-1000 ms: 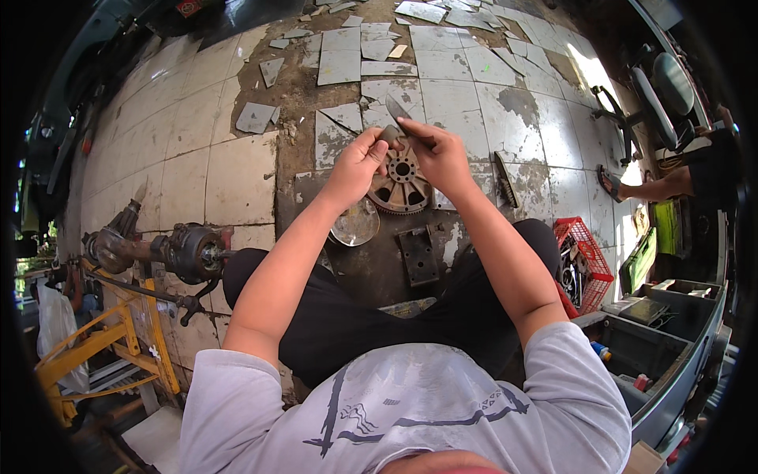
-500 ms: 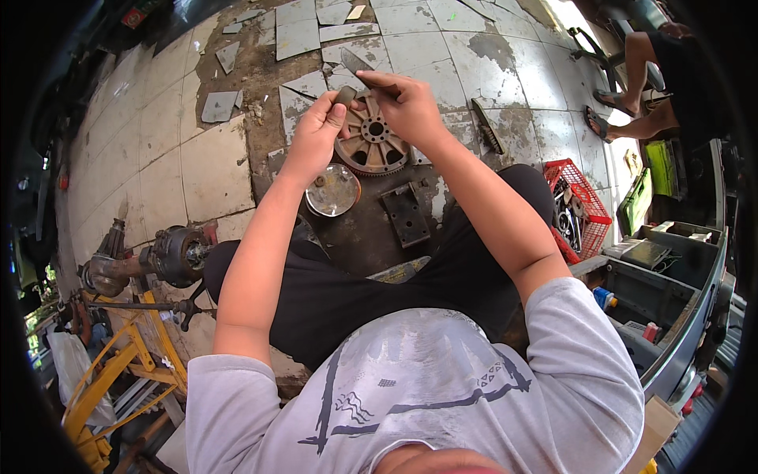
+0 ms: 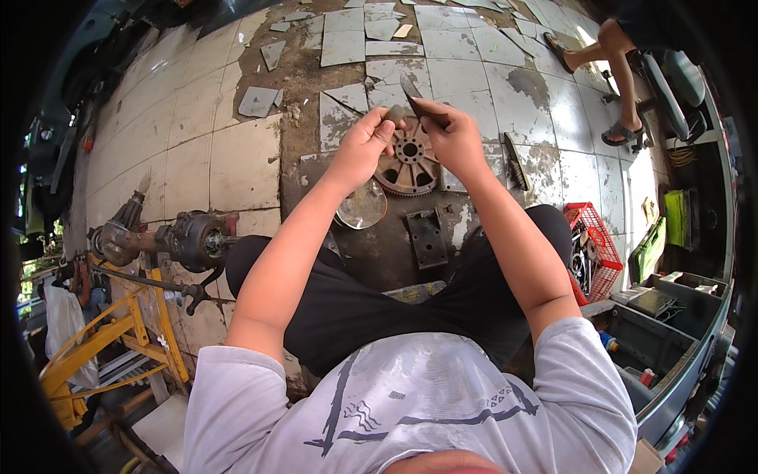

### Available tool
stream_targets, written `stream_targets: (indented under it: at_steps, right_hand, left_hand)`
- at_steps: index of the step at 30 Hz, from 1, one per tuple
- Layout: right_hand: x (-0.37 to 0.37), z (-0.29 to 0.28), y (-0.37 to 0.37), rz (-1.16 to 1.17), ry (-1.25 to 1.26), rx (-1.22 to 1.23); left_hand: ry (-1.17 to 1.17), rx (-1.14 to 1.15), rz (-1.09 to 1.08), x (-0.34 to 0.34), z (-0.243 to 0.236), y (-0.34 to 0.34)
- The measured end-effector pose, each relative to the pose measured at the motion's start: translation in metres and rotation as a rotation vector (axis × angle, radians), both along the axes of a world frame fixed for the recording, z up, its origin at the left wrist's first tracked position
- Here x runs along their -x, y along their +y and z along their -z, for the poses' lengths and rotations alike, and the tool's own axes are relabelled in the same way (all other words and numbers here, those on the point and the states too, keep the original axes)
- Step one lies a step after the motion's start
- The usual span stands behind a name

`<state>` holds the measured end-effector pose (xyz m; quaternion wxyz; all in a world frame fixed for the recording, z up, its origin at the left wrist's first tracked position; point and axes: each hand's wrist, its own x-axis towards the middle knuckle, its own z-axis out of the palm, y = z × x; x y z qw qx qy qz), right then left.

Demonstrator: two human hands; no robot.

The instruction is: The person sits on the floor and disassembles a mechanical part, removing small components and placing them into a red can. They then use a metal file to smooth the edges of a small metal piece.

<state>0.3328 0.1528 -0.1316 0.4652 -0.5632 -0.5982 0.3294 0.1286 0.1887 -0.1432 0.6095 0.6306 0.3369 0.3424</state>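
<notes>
My left hand [image 3: 361, 150] pinches a small grey-brown rounded piece [image 3: 395, 114] between thumb and fingers; its exact kind is not clear. Close beside it, my right hand [image 3: 456, 141] grips a dark, pointed, knife-like blade [image 3: 410, 85], its tip directed away from me. The handle end is hidden in my fist. Both hands are held above a toothed flywheel [image 3: 410, 172] on the ground. Nearer my legs are a round shallow pan [image 3: 363, 209] and a dark metal block with holes [image 3: 426, 237].
A brush [image 3: 515, 162] lies right of the flywheel. By my right knee stands a red basket [image 3: 604, 261] of tools, with a grey metal toolbox [image 3: 662, 336] nearer. An axle assembly [image 3: 189, 241] and yellow frame [image 3: 103, 347] are at left. Another person's leg [image 3: 620, 75] shows far right.
The view has shifted, so the scene sits further right and lower. Both hands keep their holds on the piece and the blade. At far right, the other person's legs have changed position.
</notes>
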Motion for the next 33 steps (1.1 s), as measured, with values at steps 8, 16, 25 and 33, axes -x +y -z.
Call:
stream_targets:
  at_steps: [8,16,25,33]
  right_hand:
    - [0.003,-0.005,-0.002,0.012,-0.030,-0.063]
    - [0.002,-0.013,-0.006,-0.007,-0.052,-0.215]
    - [0.004,-0.029,-0.003,-0.082,-0.059,-0.330]
    - [-0.001,-0.011,-0.002,-0.066,-0.062,-0.397]
  left_hand:
    - [0.035,0.042,0.028,-0.001,-0.003,-0.004]
    - [0.003,0.052,0.021,0.002,0.002,-0.006]
    - [-0.042,0.038,0.002,0.006,-0.005,-0.001]
    - [0.015,0.000,-0.004,0.006,-0.004,-0.003]
